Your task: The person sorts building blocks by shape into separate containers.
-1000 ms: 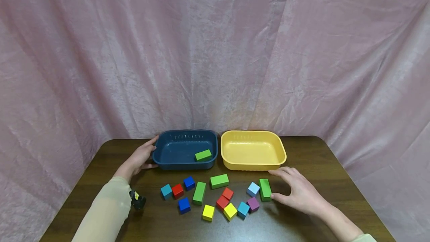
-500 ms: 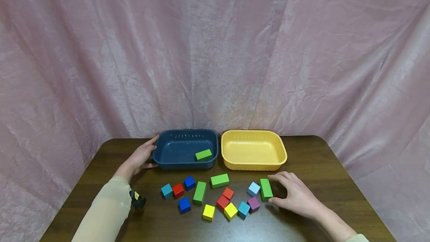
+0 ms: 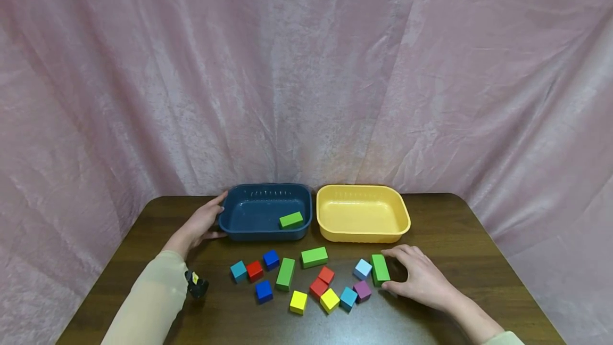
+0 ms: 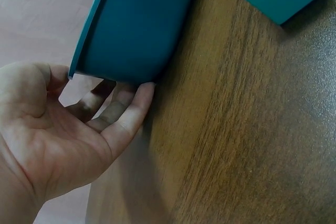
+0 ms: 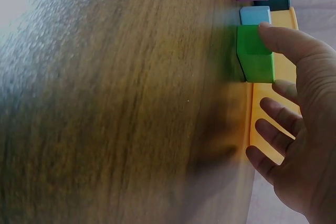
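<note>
My left hand [image 3: 200,227] is at the left end of the dark blue basin [image 3: 261,235]. In the left wrist view its thumb meets the rim, and the fingers [image 4: 128,119] bend against the wall under the lip. A green rectangular block [image 3: 380,270] lies on the table at the right of the scattered blocks. My right hand [image 3: 421,278] pinches that block lengthwise, thumb on the near end and forefinger at the far end. The other right fingers [image 5: 273,135] spread beyond it. Light blue [image 3: 362,269] and purple [image 3: 362,291] cubes lie just left of this block.
A yellow basin [image 3: 364,238] stands right of the blue one, which contains a green block [image 3: 291,220]. More green blocks [image 3: 314,257], with red [image 3: 255,271], yellow [image 3: 298,302] and blue [image 3: 264,292] cubes, lie across the table [image 3: 455,238]. A pink curtain [image 3: 306,79] hangs behind.
My right hand has come left and its thumb and forefinger have closed onto the ends of the green block. My left hand stays at the blue basin.
</note>
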{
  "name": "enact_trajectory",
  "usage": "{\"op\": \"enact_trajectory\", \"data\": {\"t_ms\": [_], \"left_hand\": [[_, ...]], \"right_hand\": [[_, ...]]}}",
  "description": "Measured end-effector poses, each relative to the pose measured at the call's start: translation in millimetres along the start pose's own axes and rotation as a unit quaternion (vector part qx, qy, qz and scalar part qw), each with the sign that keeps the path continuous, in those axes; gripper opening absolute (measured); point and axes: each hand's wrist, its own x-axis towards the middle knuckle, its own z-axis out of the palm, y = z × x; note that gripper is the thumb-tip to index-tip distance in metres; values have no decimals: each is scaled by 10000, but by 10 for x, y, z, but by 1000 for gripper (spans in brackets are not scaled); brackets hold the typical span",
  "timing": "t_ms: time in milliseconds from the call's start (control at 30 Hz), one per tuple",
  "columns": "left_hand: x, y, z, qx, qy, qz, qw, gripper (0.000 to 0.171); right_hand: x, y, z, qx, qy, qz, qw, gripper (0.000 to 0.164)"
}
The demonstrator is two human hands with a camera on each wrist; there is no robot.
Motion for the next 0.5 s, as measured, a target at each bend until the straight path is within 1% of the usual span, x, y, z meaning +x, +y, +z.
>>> {"op": "enact_trajectory", "data": {"t_ms": [233, 500], "left_hand": [[0, 9, -2, 43, -19, -14, 10000, 60], [-2, -11, -11, 48, -50, 98, 9999, 60]], "right_hand": [[29, -3, 1, 0, -152, 131, 9998, 69], [35, -1, 14, -25, -172, 135, 9998, 68]]}}
